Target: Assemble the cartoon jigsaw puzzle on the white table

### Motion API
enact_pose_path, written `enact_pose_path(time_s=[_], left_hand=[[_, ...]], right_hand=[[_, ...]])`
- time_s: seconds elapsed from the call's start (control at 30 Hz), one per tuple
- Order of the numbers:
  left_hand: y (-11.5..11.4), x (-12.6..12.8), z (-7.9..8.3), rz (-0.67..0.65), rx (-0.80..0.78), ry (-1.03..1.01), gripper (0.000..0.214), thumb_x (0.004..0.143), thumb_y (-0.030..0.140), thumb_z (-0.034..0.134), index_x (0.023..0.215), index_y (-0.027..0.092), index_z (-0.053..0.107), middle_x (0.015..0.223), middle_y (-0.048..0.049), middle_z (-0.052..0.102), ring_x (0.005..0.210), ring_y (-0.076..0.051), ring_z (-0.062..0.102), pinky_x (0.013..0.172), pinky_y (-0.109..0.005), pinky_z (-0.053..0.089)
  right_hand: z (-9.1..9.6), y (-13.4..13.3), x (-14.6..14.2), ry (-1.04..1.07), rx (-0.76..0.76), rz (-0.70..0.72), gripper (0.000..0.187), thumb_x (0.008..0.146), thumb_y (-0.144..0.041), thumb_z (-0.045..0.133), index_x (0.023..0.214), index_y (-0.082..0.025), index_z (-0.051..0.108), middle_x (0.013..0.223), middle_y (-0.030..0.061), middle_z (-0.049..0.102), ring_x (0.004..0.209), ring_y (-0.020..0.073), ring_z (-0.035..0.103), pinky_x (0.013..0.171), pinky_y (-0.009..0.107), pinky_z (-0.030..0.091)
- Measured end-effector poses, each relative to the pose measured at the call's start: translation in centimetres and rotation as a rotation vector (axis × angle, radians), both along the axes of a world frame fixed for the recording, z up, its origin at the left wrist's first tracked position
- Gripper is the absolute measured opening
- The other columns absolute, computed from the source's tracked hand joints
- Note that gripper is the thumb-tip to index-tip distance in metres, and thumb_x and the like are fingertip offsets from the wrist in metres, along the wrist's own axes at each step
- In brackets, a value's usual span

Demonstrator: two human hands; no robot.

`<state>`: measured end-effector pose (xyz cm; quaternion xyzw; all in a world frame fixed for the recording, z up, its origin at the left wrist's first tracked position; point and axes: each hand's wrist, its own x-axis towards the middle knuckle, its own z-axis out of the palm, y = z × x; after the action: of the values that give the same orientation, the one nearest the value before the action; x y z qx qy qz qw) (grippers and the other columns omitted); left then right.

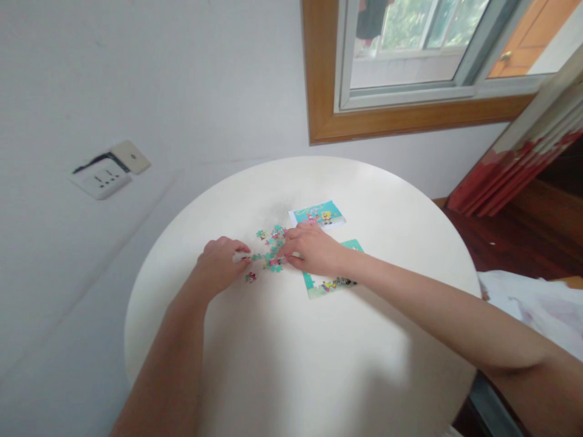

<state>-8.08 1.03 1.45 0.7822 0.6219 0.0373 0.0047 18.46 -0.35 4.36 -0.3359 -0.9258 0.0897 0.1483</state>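
Note:
Several loose jigsaw puzzle pieces [274, 267], teal with bits of pink and yellow, lie heaped between my hands. At the heap's left edge my left hand [221, 264] pinches a whitish puzzle piece [240, 257] between thumb and fingers. My right hand [314, 247] reaches over the heap from the right, its fingers apart and touching pieces. Beneath my right wrist lies a partly filled puzzle frame [319, 291] with a teal border, partly hidden. One loose reddish puzzle piece [250, 277] sits just below my left fingertips.
A picture card [325, 213] with cartoon figures lies beyond my right hand. Everything rests on a round white table [291, 358] against a wall with a socket [102, 178]. A wood-framed window [321, 73] is at the back, a red and white curtain [505, 164] at right.

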Motion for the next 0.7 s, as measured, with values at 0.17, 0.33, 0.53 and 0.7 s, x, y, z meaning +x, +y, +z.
enact_pose_path(time_s=[0.17, 0.33, 0.53, 0.7], left_hand=[[-0.3, 0.3, -0.2, 0.019, 0.002, -0.023, 0.029, 0.079, 0.039, 0.055, 0.095, 0.022, 0.072, 0.098, -0.0079, 0.068, 0.097, -0.027, 0.06, 0.093, -0.04, 0.046], [-0.5, 0.6, -0.5, 0.018, 0.009, -0.108, 0.025, 0.081, 0.034, 0.057, 0.096, 0.021, 0.072, 0.098, -0.008, 0.068, 0.099, -0.026, 0.059, 0.094, -0.041, 0.045], [-0.9, 1.0, -0.7, 0.035, 0.003, -0.171, 0.02, 0.082, 0.029, 0.058, 0.094, 0.022, 0.072, 0.1, -0.0077, 0.067, 0.105, -0.026, 0.058, 0.099, -0.041, 0.042], [-1.3, 1.2, -0.5, 0.046, -0.005, -0.216, 0.019, 0.081, 0.024, 0.06, 0.095, 0.021, 0.072, 0.1, -0.0081, 0.067, 0.104, -0.025, 0.059, 0.101, -0.04, 0.041]], right_hand=[[-0.4, 1.6, -5.7, -0.104, -0.035, -0.13, 0.029, 0.089, -0.03, 0.056, 0.113, -0.024, 0.071, 0.112, 0.0104, 0.063, 0.111, 0.0287, 0.051, 0.087, 0.039, 0.04], [-0.7, 1.9, -7.3, -0.188, -0.079, -0.22, 0.028, 0.089, -0.028, 0.055, 0.112, -0.022, 0.07, 0.115, 0.0132, 0.062, 0.115, 0.0309, 0.049, 0.091, 0.04, 0.039], [-0.4, 2.0, -8.0, -0.221, -0.11, -0.232, 0.025, 0.088, -0.021, 0.053, 0.103, -0.02, 0.073, 0.113, 0.0146, 0.064, 0.112, 0.0297, 0.052, 0.09, 0.038, 0.04], [-0.8, 2.4, -8.5, -0.239, -0.142, -0.251, 0.024, 0.085, -0.021, 0.055, 0.099, -0.021, 0.075, 0.107, 0.014, 0.066, 0.106, 0.0285, 0.056, 0.086, 0.036, 0.042]])
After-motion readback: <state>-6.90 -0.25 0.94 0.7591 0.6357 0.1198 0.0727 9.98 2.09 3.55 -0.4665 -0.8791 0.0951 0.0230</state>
